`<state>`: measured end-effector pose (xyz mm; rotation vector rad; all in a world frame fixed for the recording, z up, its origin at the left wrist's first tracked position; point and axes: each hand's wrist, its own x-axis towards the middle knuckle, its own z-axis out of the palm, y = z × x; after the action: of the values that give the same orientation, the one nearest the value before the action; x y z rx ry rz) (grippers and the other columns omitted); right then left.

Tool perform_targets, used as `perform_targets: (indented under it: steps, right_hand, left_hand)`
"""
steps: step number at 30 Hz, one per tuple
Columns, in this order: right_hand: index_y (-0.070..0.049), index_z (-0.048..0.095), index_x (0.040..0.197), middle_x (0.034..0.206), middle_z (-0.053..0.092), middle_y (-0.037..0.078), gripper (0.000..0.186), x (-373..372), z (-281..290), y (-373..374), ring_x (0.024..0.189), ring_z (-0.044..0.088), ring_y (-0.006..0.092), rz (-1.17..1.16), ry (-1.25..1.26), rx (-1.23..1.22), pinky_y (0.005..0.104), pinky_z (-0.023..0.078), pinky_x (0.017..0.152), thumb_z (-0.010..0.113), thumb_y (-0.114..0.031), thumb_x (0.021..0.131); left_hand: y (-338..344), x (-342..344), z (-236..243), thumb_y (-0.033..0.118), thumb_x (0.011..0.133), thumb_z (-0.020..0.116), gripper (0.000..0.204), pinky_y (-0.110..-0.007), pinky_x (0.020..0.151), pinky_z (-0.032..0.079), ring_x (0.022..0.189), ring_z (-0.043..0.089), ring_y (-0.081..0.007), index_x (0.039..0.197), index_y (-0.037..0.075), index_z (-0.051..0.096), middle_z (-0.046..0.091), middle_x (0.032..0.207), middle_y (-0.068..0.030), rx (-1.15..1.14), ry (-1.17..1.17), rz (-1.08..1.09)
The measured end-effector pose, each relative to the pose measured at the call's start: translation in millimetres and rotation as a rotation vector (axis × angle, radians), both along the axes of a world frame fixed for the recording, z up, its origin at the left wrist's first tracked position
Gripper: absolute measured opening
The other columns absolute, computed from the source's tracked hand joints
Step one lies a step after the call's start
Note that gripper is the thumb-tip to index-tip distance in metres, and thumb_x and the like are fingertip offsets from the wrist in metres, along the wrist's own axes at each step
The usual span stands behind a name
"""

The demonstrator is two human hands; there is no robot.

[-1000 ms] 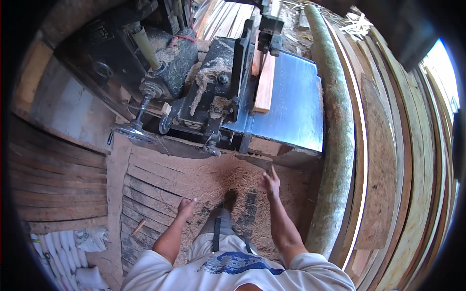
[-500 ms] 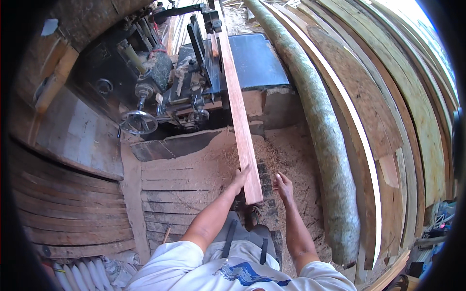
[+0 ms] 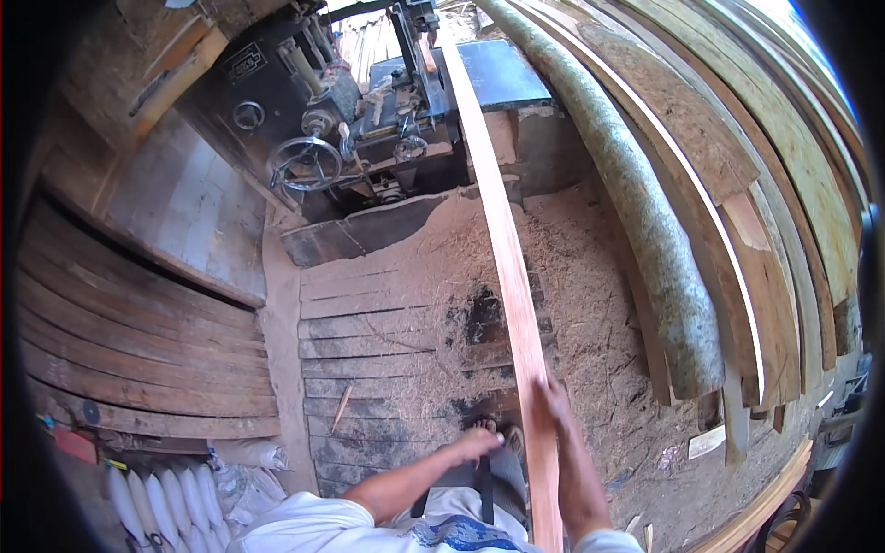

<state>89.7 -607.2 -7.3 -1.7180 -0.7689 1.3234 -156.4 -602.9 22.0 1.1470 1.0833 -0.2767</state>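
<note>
A long, pale reddish plank [image 3: 511, 286] runs from the dark woodworking machine [image 3: 369, 111], beside its metal table [image 3: 505, 74], down past my body to the lower edge. My right hand [image 3: 556, 404] grips the plank's right side near the bottom. My left hand [image 3: 477, 442] is just left of the plank, off it, its fingers curled with nothing visible in them. My feet are partly hidden below that hand.
A mottled log [image 3: 645, 240] and stacked long boards [image 3: 784, 184] line the right. Wooden planking [image 3: 147, 350] and white sacks [image 3: 166, 502] are at the left. Sawdust [image 3: 442, 240] covers much of the slatted floor [image 3: 359, 369]. A handwheel [image 3: 304, 164] juts from the machine.
The machine has receded upward in view. The plank now reaches further down toward me. My left hand has let go of it and my right hand has taken hold.
</note>
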Motion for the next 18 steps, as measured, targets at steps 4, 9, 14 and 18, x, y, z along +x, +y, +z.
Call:
perform_targets:
  steps: [4,9,14,18]
  right_hand:
    - [-0.009,0.031,0.147,0.134,0.052,0.011,0.065,-73.4,24.3,-243.4,0.12,0.048,0.0166,-0.104,0.106,-0.099,0.0297,0.038,0.101,0.058,-0.036,0.093]
    - [0.001,0.054,0.127,0.111,0.063,0.012,0.055,-150.6,56.2,-513.8,0.101,0.057,0.0173,-0.18,0.016,-0.294,0.0302,0.046,0.085,0.054,-0.043,0.094]
    - [0.001,0.055,0.123,0.108,0.062,0.011,0.054,-196.7,71.4,-677.3,0.098,0.056,0.0167,-0.365,0.004,-0.556,0.0301,0.045,0.082,0.054,-0.045,0.093]
    - [0.0,0.055,0.12,0.105,0.062,0.01,0.054,-218.8,78.4,-742.0,0.095,0.056,0.0163,-0.463,0.006,-0.647,0.03,0.044,0.08,0.053,-0.046,0.093]
  left_hand:
    - [63.6,0.7,-0.2,0.064,0.082,0.058,0.064,-0.036,0.072,0.05,0.08,0.057,-0.0163,0.107,0.006,0.058,0.06,0.088,-0.0041,-0.043,-0.04,0.316]
    - [71.2,54.3,29.8,0.053,0.081,0.067,0.077,-0.04,0.072,0.054,0.091,0.064,-0.0202,0.13,0.004,0.034,0.062,0.1,-0.0094,-0.019,-0.383,0.622]
    - [-51.2,76.6,-6.3,0.047,0.071,0.078,0.07,-0.039,0.084,0.051,0.096,0.062,-0.0238,0.116,-0.004,0.059,0.063,0.109,-0.0144,-0.023,-0.481,0.809]
    - [-224.4,60.7,29.0,0.056,0.069,0.077,0.069,-0.034,0.077,0.05,0.085,0.064,-0.0211,0.1,-0.005,0.067,0.068,0.097,-0.0124,0.338,0.059,0.675]
